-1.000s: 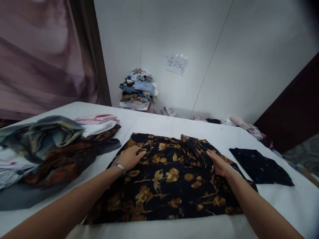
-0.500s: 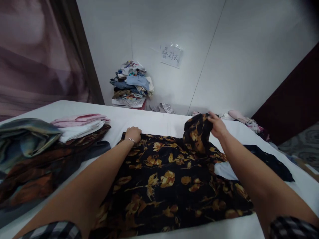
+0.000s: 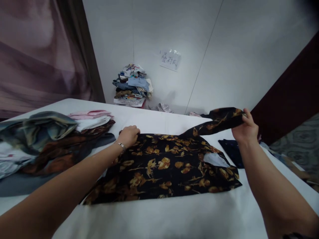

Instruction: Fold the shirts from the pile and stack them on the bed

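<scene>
A black shirt [image 3: 159, 166] with yellow-brown flowers lies spread on the white table. My left hand [image 3: 129, 136] is closed on its far left edge, fingers curled down over the cloth. Off to the right, my right hand [image 3: 246, 129] grips the end of a sleeve [image 3: 219, 122] and holds it raised above the table, stretched out from the shirt's far edge. A white patch [image 3: 215, 159] shows at the shirt's right part; I cannot tell whether it is cloth or bare table.
Several garments lie heaped at the left, among them a green-blue piece [image 3: 47, 127] and a folded pink one [image 3: 87, 114]. A dark navy garment [image 3: 230, 151] is under my right wrist. Against the wall stands a clothes stack [image 3: 134, 83], with a handwritten sheet [image 3: 170, 60] above.
My right hand has moved to the right, pulling the bunched sleeve out straight. My left hand stays on the shirt's far left edge. The camera view has shifted slightly.
</scene>
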### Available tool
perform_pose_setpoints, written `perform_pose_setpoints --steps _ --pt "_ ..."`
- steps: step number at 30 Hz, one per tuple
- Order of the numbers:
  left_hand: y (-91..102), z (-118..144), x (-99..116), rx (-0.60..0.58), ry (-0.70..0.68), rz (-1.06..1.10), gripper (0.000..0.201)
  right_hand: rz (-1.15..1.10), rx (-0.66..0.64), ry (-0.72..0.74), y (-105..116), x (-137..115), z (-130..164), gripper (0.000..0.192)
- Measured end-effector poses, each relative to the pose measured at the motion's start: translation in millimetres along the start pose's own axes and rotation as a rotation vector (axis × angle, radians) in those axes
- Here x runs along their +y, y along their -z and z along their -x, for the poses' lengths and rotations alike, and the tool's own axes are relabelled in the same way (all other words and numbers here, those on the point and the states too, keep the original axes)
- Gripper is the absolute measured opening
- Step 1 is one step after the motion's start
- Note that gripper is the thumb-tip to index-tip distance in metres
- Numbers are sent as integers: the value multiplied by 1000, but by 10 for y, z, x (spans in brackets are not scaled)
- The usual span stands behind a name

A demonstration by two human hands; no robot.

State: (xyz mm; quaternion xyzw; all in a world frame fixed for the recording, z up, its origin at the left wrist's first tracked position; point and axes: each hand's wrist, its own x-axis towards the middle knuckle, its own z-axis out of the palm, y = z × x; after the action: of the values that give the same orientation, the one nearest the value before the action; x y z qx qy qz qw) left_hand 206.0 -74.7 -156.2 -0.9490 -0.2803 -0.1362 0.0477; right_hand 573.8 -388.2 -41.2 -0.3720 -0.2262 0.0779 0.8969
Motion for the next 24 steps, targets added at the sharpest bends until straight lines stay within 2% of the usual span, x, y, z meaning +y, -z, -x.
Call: perform_pose_setpoints --steps 6,9,12,15,21,24 --pt "-59 426 233 -96 -14 6 30 102 -6 -20 484 -319 571 35" --pt "-35 560 300 -65 26 60 31 113 41 -20 624 -429 734 37" --pt "25 670 342 9 58 95 30 84 84 27 663 -542 860 41" --pt "38 771 349 -36 47 81 28 95 111 17 652 -642 1021 41" --pt "-126 844 230 -62 138 46 30 113 44 105 641 -664 1451 41" --pt "-195 841 193 -72 117 57 29 169 33 47 667 -584 1574 40"
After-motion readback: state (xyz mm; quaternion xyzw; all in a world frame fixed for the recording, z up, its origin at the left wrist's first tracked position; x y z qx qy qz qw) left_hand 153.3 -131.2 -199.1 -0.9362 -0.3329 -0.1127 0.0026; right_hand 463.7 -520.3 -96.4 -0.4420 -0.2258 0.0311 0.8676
